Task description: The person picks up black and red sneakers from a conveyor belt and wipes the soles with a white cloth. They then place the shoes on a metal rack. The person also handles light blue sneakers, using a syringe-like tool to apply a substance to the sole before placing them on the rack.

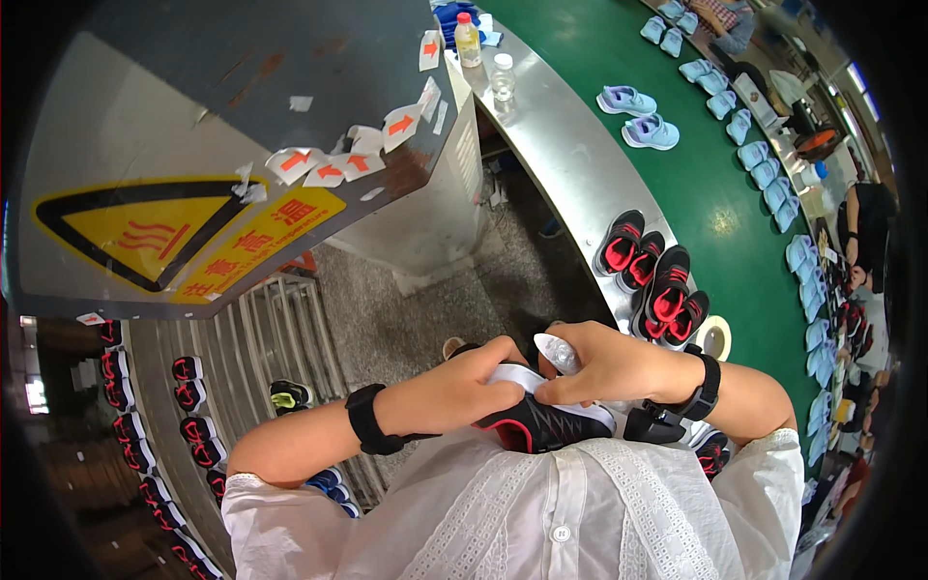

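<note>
Close in front of my body, a black sneaker (543,427) with a white sole and red trim lies tilted on its side, its sole edge turned up. My left hand (459,389) is closed around one end of the shoe, thumb on the white sole. In my right hand (623,365), closed, is a small white and shiny clear piece (558,354) whose exact kind I cannot make out; the thumb of that hand presses at the sole edge. Parts of the shoe are hidden by both hands.
Several black-and-red sneakers (662,280) and a tape roll (715,338) stand right, by the green conveyor belt (619,184). Light-blue shoes (650,131) lie farther along. Bottles (503,77) stand on the metal edge. A grey machine (242,97) with a heat-warning sign is left; shoe racks (193,348) stand below.
</note>
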### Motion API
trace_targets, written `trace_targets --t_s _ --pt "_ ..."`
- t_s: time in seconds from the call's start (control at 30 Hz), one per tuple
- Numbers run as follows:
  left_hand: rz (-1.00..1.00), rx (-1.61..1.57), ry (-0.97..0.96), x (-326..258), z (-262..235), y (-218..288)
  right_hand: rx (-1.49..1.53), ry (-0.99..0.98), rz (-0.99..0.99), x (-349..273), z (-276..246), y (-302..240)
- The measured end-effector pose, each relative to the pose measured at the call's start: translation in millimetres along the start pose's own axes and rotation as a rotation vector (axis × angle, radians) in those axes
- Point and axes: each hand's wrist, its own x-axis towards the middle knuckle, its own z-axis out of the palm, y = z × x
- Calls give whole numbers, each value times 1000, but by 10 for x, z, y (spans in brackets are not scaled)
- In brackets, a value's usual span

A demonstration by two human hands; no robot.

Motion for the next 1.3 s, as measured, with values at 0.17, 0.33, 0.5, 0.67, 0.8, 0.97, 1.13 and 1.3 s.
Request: trace_targets --t_s 0.17,0.33,0.5,0.67,0.8,0.97,1.13,1.3 --pt "9 91 17 11 -6 108 35 -18 5 43 -32 10" --pt "-4 175 48 33 -5 161 29 16 9 56 -39 -24" --pt "105 308 173 58 72 133 33 8 1 116 -31 38" --pt "46 246 126 142 30 13 14 4 47 169 -29 85" --pt "-19 186 43 117 -32 71 2 -27 -34 108 -128 64" --pt "-30 153 39 99 -61 119 -208 188 -193 -11 -225 84" --pt "-4 150 -11 122 -85 184 -595 419 -441 -163 -87 183" --pt "47 219 -51 136 -120 232 -849 488 -533 -187 8 172"
